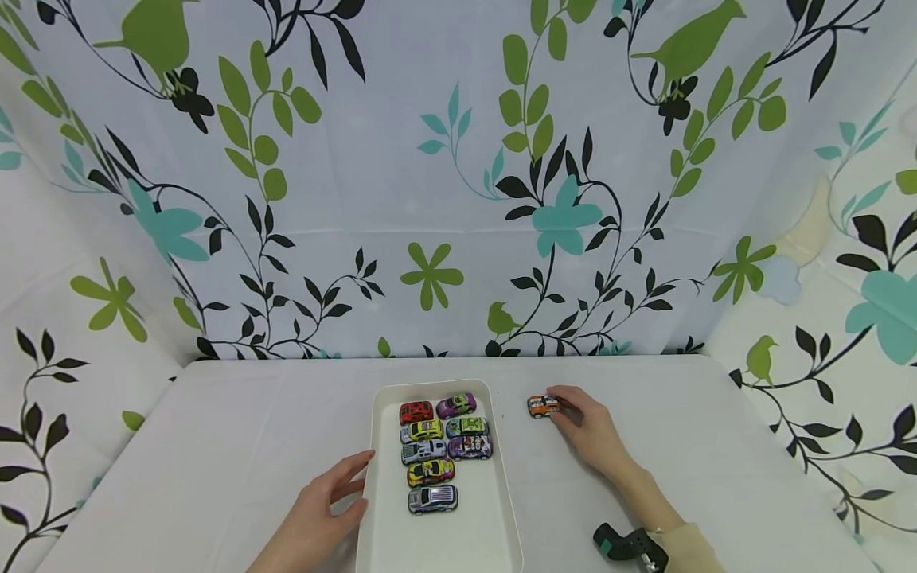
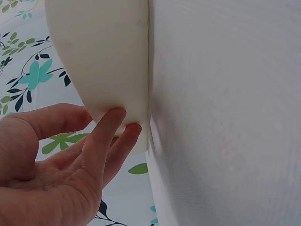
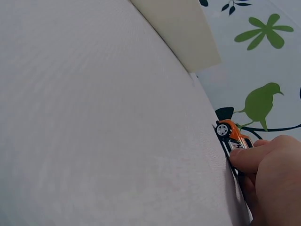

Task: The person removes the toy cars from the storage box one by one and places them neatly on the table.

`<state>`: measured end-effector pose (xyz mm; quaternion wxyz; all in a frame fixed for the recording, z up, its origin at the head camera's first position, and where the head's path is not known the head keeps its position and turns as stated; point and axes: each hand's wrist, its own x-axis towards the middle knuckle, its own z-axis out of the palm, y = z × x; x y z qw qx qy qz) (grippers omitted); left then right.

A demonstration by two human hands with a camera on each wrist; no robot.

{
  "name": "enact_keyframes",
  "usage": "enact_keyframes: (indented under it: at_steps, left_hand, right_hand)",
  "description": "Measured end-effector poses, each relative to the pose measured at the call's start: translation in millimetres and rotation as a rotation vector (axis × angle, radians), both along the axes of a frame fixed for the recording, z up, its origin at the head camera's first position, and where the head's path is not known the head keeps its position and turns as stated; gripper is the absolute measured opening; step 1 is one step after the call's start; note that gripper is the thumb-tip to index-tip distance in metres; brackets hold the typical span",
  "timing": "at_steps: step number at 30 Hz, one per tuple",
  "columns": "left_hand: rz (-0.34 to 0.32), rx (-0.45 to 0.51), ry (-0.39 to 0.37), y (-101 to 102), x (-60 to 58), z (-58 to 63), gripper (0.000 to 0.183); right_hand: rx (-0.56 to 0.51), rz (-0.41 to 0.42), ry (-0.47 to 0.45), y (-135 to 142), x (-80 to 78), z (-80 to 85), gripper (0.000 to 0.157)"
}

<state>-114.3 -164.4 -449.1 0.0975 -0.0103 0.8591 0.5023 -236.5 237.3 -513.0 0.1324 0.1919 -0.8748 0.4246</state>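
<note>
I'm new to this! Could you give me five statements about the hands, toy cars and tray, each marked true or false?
1. The right hand pinches an orange car. True.
2. The orange car is inside the tray. False: it is outside, to the right.
3. Eight cars sit in the tray. True.
4. The left hand holds a car. False: it touches the tray's side.
5. The tray's nearest car to the person is grey. True.
</note>
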Motion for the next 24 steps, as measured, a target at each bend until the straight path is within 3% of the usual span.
enact_keyframes:
  at_steps: [13, 24]
  left_hand:
    - [0.019, -0.002, -0.007, 1.0, 0.0, -1.5, 0.058]
    - [0.016, -0.003, 0.000, 1.5, -0.1, -1.0, 0.057]
  right_hand:
    - [0.000, -0.058, -0.054, -0.3, 1.6, 2.5, 0.045]
    - [-0.082, -0.065, -0.050, 0.4, 1.2, 6.3, 0.047]
